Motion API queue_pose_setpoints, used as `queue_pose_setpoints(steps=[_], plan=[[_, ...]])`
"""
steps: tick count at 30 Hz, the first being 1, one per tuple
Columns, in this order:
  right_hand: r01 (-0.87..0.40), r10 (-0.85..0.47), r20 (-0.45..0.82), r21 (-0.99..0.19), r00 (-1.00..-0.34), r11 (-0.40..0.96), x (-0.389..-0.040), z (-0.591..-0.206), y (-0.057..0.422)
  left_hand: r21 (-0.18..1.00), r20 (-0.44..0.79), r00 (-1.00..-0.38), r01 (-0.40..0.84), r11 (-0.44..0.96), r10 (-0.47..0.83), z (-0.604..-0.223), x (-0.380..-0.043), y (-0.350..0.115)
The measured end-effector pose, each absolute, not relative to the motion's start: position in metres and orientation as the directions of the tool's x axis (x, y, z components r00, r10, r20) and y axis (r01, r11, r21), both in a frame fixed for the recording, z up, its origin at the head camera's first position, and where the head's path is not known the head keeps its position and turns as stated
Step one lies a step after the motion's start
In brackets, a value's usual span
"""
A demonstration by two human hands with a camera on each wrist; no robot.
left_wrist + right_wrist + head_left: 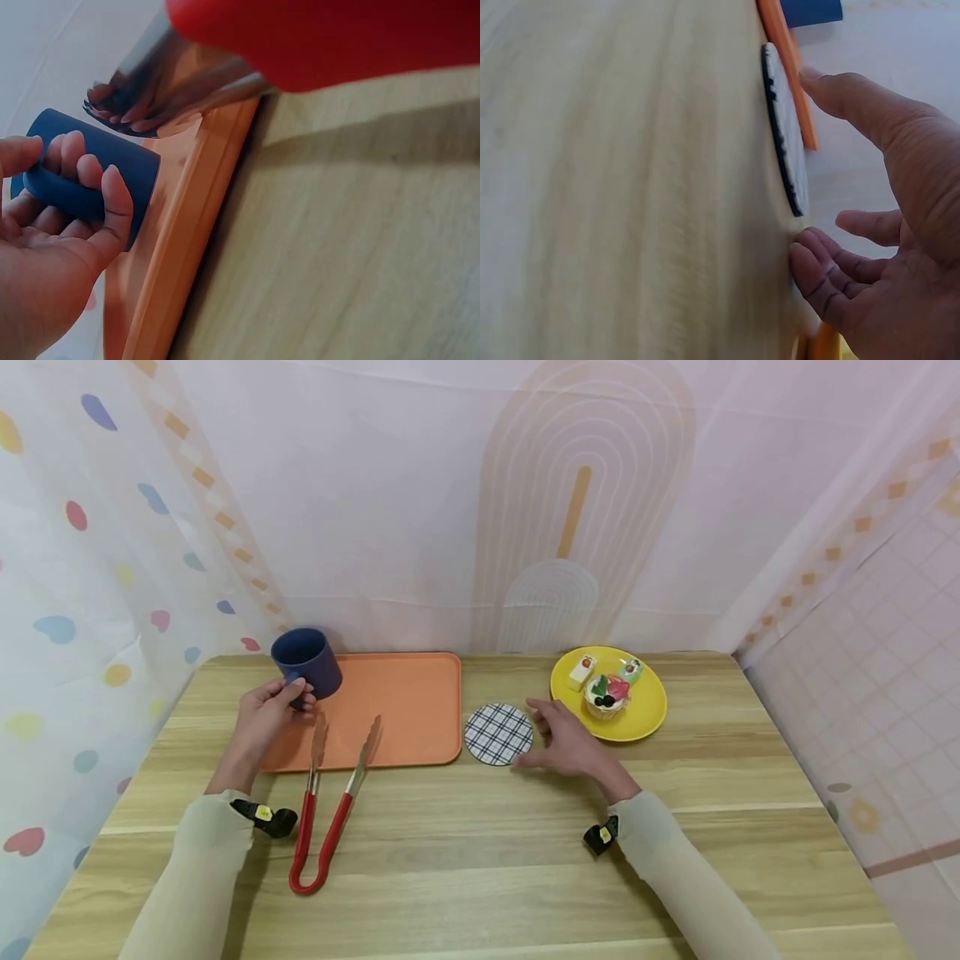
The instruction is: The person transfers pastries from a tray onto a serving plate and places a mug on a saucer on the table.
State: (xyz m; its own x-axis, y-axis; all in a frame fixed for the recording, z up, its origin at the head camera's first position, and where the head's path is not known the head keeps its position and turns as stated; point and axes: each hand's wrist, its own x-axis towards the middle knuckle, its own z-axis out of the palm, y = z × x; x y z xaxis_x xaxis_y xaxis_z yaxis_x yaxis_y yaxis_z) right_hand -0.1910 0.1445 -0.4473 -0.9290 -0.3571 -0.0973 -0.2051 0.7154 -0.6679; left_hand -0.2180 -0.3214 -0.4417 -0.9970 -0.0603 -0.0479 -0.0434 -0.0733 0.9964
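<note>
A dark blue mug [318,668] stands upright at the left end of the orange tray [412,710]. My left hand [266,714] grips its handle, with the fingers curled through the loop in the left wrist view, where the mug [139,169] fills the left side. Just right of the tray lies a round checked coaster [498,734]. Over the coaster's right edge reaches my right hand [566,741], thumb and fingers spread apart and holding nothing. In the right wrist view the coaster [786,135] appears edge-on, flat on the table, between thumb and fingertips.
Red-handled tongs [330,835] lean with their metal tips over the tray's front edge, close to my left wrist. A yellow plate [648,710] at the back right bears a fruit tart [604,700] and two small cake pieces. Behind the wooden table [465,877] hangs a patterned curtain.
</note>
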Motion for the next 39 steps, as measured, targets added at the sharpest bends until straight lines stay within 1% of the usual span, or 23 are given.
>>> queue_pose_setpoints(steps=[8,12,15,20,30,39], plan=[[-0.216,-0.349,-0.106,-0.611,-0.931,0.762,-0.192,-0.453,0.137,0.999,-0.040,-0.995,-0.038,-0.017,-0.088,-0.443,-0.220,-0.320],[-0.198,-0.329,-0.122,-0.591,-0.936,0.782,-0.191,-0.454,0.135,0.999,-0.035,-0.995,-0.032,-0.031,-0.090,-0.443,-0.220,-0.319],[-0.179,-0.318,-0.128,-0.609,-0.940,0.773,-0.190,-0.454,0.134,0.998,-0.037,-0.996,-0.032,-0.057,-0.084,-0.443,-0.219,-0.320],[-0.169,-0.316,-0.124,-0.635,-0.941,0.754,-0.189,-0.455,0.134,0.996,-0.057,-0.992,-0.049,-0.073,-0.109,-0.437,-0.215,-0.317],[-0.132,-0.292,-0.158,-0.627,-0.943,0.767,-0.190,-0.457,0.131,0.998,-0.068,-0.982,-0.064,-0.030,-0.175,-0.443,-0.219,-0.321],[-0.111,-0.279,-0.167,-0.641,-0.946,0.759,-0.190,-0.456,0.130,0.998,-0.055,-0.982,-0.052,-0.019,-0.181,-0.440,-0.220,-0.317]])
